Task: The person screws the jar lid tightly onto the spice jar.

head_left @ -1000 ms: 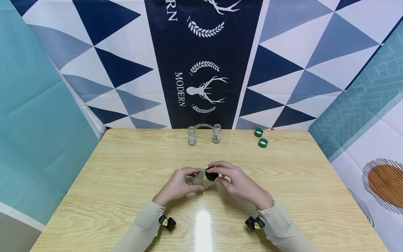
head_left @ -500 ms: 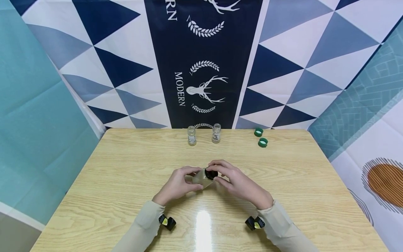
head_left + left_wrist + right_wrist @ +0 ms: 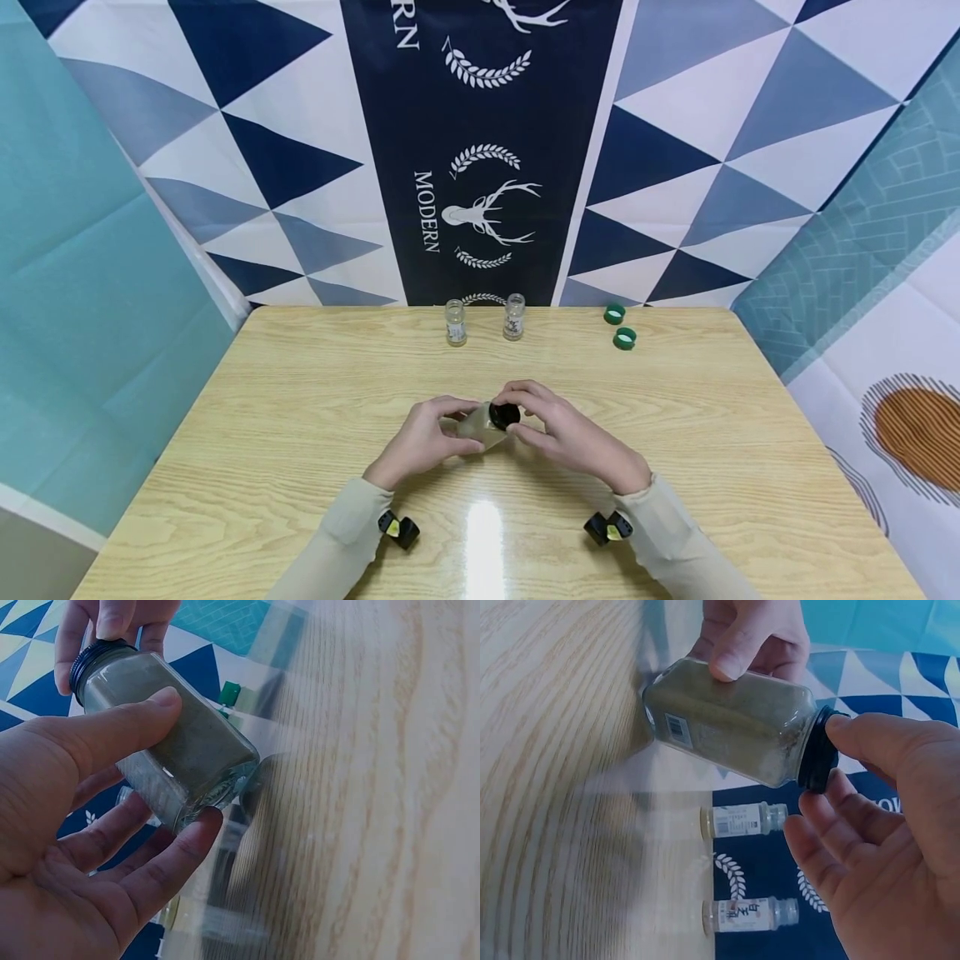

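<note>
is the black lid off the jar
No, the black lid sits on the jar, with the right hand pinching it.

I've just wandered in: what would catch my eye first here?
Most likely the tilted jar: the left hand holds its body, the right hand its black lid. Behind it, two small bottles stand at the back of the table, two green caps to their right. Beyond hangs a bold blue-and-white cloth.
</note>
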Demonstrator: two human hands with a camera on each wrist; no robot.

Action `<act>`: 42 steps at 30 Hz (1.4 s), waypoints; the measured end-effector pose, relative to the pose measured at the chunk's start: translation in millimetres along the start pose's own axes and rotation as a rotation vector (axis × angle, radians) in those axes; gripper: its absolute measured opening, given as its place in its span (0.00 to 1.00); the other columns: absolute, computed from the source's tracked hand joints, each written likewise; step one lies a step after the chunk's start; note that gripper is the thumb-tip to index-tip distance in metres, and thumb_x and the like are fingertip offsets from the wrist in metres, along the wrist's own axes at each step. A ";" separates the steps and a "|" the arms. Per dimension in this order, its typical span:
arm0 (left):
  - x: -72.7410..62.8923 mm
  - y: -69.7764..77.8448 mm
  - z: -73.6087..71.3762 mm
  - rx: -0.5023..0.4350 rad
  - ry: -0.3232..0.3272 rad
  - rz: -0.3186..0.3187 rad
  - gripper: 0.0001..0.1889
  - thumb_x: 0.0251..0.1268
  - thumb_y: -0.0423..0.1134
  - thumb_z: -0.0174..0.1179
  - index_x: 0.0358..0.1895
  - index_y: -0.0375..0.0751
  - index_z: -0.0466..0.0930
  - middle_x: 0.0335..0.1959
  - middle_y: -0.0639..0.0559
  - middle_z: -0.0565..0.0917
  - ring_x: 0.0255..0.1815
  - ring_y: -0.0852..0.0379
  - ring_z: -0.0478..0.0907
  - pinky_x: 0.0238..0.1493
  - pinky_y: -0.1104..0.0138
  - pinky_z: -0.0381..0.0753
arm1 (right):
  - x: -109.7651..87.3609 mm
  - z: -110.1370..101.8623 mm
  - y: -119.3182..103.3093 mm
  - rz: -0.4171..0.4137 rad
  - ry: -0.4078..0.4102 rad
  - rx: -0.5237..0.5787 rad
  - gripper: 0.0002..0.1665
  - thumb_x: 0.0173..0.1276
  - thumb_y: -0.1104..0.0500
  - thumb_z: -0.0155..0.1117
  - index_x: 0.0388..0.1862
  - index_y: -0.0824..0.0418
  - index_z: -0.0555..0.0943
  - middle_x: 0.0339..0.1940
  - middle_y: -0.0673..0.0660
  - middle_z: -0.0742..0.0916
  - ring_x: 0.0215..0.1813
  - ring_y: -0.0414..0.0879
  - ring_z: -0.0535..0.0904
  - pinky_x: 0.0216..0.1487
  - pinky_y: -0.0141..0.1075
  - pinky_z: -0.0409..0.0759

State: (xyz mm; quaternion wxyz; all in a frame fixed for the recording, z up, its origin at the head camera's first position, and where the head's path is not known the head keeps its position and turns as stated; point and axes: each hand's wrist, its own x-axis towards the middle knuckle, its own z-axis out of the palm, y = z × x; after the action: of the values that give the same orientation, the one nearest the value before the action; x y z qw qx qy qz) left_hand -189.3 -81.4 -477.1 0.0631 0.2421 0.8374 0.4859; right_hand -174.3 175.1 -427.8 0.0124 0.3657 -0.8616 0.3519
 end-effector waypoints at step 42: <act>-0.4 -1.8 -7.4 -0.036 -0.013 -0.053 0.27 0.55 0.41 0.80 0.60 0.47 0.84 0.56 0.51 0.85 0.54 0.54 0.82 0.48 0.69 0.87 | 1.1 5.9 3.3 -0.037 0.105 -0.042 0.19 0.72 0.60 0.70 0.60 0.57 0.84 0.62 0.55 0.83 0.60 0.48 0.83 0.55 0.43 0.87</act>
State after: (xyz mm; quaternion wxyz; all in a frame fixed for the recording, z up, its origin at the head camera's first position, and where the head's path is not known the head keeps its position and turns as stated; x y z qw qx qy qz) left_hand -192.1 -88.2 -474.8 0.0855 0.2218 0.8342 0.4976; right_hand -175.8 172.4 -433.9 0.0719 0.3621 -0.8601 0.3521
